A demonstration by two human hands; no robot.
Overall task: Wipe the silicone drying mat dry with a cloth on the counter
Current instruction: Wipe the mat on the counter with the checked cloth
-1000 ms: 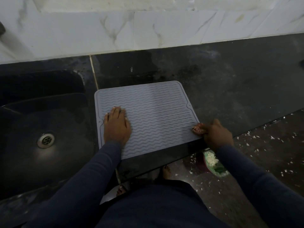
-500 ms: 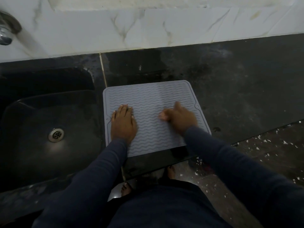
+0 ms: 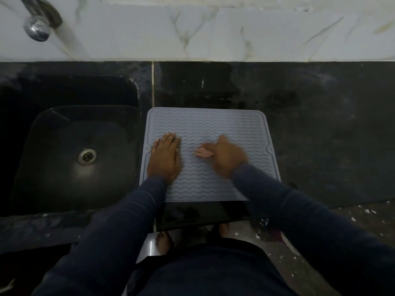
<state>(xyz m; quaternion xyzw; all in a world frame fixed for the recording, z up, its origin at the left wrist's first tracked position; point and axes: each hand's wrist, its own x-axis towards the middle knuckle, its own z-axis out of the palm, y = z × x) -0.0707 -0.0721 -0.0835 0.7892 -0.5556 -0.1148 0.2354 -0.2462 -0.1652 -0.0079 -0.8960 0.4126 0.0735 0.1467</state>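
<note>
- Right hand (image 3: 227,158) has moved from the mat's near-right corner, where it was a second ago, leftward to about mid-mat; the cloth moved with it.
- Left hand (image 3: 164,157) has not moved: palm down on the left part of the mat, fingers straight and together, pressing flat.
- The view has shifted, so the tap (image 3: 38,24) now shows at top left.
- Silicone drying mat (image 3: 209,124): grey with wavy ribs, lying flat on the black counter (image 3: 320,124). Its left edge sits just beside the sink (image 3: 64,129) and its near edge is close to the counter front.
- Cloth (image 3: 204,153): small and pinkish, sticking out of the right hand's left side, touching the mat and pointing toward the left hand. The gap between them is small.
- Right hand fingers are closed around the cloth with the thumb up. Motion blur hides the exact grip.
- Both dark blue sleeves (image 3: 119,210) cross the mat's near edge and hide its near corners.
- The sink is dark, with a metal drain (image 3: 87,156) at the centre of the basin.
- A white marble-pattern tile wall (image 3: 235,33) runs behind the counter.
- A pale joint line (image 3: 152,82) in the counter runs back from the mat's far-left corner.
- The counter behind and right of the mat looks smeared or wet.
- Floor (image 3: 320,231) at lower right is dark with white specks.
- A bare foot (image 3: 163,240) shows under the counter edge.
</note>
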